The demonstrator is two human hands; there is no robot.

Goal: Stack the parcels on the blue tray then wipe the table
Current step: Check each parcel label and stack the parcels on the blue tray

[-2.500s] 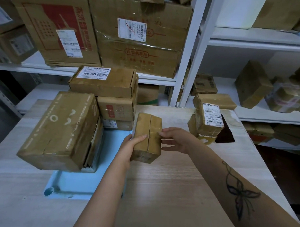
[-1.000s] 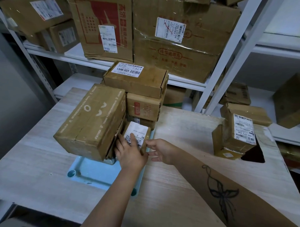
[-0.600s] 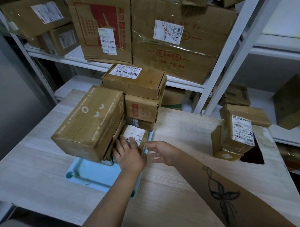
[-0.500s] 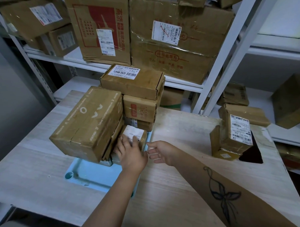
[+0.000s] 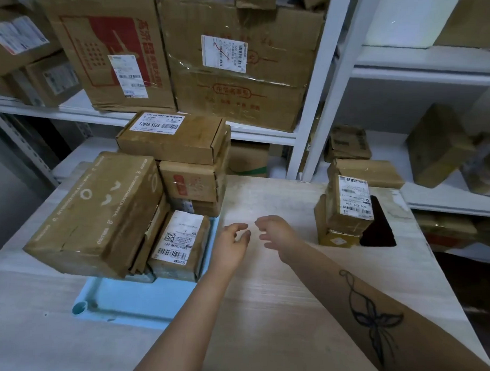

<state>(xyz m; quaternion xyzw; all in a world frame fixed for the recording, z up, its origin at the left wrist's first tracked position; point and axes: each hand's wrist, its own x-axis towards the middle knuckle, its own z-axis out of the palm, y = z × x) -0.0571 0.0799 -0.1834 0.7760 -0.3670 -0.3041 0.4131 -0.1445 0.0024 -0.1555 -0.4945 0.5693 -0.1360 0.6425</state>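
The blue tray lies on the wooden table at the left and carries several cardboard parcels. A small parcel with a white barcode label rests at the tray's right edge, beside a big tilted brown box. Behind them stands a stack topped by a flat labelled box. My left hand hovers just right of the small parcel, fingers apart and holding nothing. My right hand is close beside it, also loose and holding nothing. More parcels stand in a pile on the table's right side.
White metal shelving full of large cardboard boxes rises behind the table. A dark cut-out hole sits in the tabletop just right of the right-hand pile. More boxes fill the lower shelves at the right.
My left hand has let go of the small labelled parcel, which now rests on the tray, and drawn back to the right. My right hand stays open beside it.
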